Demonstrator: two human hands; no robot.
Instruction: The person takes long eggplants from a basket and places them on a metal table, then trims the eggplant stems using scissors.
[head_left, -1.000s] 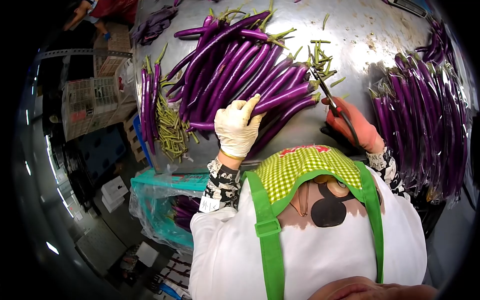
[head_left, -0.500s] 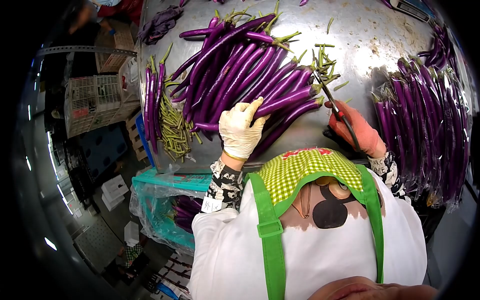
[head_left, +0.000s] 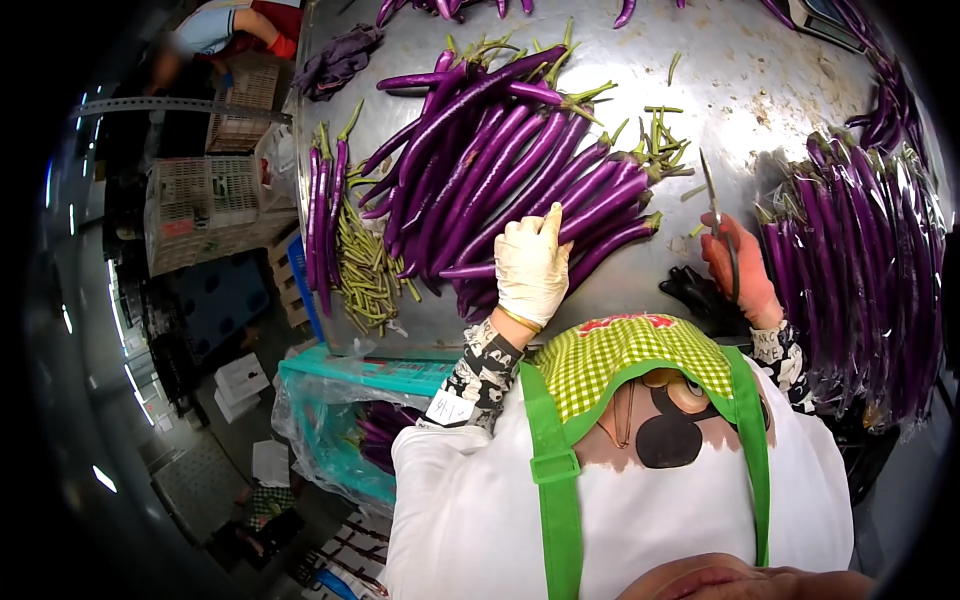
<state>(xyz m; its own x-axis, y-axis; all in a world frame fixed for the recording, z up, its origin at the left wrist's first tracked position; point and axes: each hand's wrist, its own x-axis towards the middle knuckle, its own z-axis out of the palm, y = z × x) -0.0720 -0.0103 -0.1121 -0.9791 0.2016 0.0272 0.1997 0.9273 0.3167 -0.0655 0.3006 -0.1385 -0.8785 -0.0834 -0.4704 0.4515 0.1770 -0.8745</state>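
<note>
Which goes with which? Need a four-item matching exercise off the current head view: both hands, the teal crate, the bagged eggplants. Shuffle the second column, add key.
1. Left hand
2. Right hand
3. Teal crate
4. Bagged eggplants

A. Below the table edge in the picture
B. Orange-pink glove, holding scissors
C. In clear plastic, at the picture's right
D. White glove, on the loose eggplants

Pairs: 1-D, 2-B, 3-A, 4-C

Eggplant (head_left: 610,206) in left hand (head_left: 532,265), scissors (head_left: 711,190) in right hand (head_left: 743,270).
</note>
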